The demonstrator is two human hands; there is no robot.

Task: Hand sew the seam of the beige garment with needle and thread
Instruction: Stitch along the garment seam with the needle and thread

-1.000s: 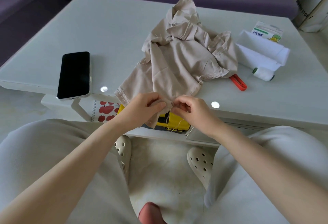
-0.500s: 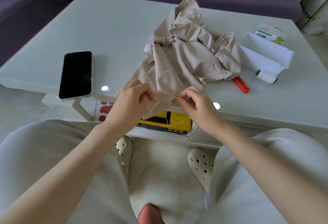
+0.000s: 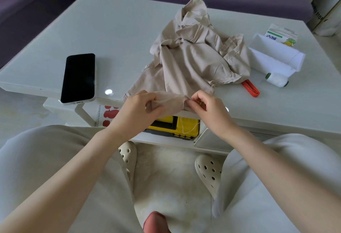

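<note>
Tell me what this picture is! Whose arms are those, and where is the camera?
There is no machine here. A person wears a camera on their head, so you look down at their own arms, knees and shoes. The left hand and the right hand both pinch the near edge of a crumpled beige cloth garment, which lies on a white table. A thin pale thread hangs below the right hand; the needle is too small to make out. Also on the table: a black phone, a white spool of thread, an orange-red plastic tool partly under the garment, folded white material and a small carton with a pineapple picture. A yellow box sits on the shelf underneath.
</note>
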